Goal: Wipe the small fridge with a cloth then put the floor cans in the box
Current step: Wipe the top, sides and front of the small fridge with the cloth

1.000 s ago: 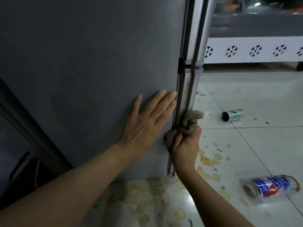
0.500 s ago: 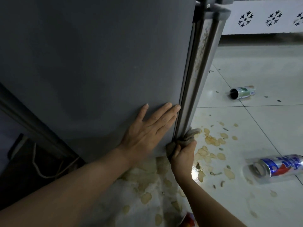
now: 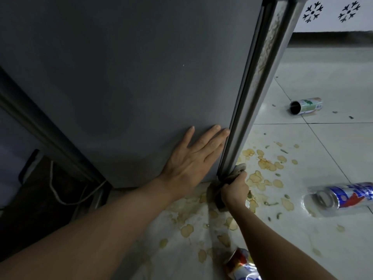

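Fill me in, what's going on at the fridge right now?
The person's left hand lies flat on the grey fridge side. The right hand grips a cloth at the bottom of the front edge. Three cans, green, blue and red, lie on the stained floor.

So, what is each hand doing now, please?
Left hand: open, flat against the fridge side.
Right hand: closed, gripping the cloth at the fridge's bottom corner.

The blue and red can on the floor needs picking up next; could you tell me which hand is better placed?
Probably the right hand: it is nearest the blue and red can, though it grips the cloth. The left hand lies flat on the fridge.
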`<action>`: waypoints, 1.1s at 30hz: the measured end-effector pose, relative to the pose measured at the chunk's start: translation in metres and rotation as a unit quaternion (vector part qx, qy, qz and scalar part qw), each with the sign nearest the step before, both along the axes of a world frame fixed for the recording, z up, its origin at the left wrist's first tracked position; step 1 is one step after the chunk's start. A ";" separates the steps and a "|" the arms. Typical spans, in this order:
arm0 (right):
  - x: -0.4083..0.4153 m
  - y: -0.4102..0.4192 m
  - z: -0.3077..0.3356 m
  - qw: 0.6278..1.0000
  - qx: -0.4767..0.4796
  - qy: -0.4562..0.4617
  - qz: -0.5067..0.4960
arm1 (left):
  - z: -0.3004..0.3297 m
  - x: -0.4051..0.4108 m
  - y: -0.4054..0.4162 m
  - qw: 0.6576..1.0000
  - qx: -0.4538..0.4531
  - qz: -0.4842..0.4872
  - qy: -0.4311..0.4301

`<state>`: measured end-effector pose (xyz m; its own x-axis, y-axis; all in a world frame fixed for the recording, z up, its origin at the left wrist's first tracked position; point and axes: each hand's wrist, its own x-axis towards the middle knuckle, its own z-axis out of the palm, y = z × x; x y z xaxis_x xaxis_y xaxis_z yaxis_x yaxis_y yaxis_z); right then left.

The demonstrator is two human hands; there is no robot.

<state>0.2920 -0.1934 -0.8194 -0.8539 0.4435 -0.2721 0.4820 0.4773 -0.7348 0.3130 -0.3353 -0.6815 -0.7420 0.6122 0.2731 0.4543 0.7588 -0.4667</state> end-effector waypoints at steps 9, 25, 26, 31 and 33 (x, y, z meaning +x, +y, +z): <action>0.030 0.023 0.080 0.998 0.020 -0.030 0.051 | 0.020 0.029 0.003 0.972 0.024 0.024 -0.233; 0.111 0.080 0.416 0.992 0.011 -0.044 0.119 | 0.322 0.088 0.041 0.928 0.076 0.109 -0.347; 0.114 0.085 0.441 0.991 0.014 -0.043 0.122 | 0.346 0.089 0.046 0.928 0.085 0.111 -0.346; 0.124 0.117 0.560 0.991 0.030 -0.023 0.131 | 0.458 0.088 0.071 0.928 0.135 0.106 -0.331; 0.126 0.132 0.598 0.990 0.033 -0.009 0.133 | 0.494 0.085 0.084 0.926 0.148 0.110 -0.329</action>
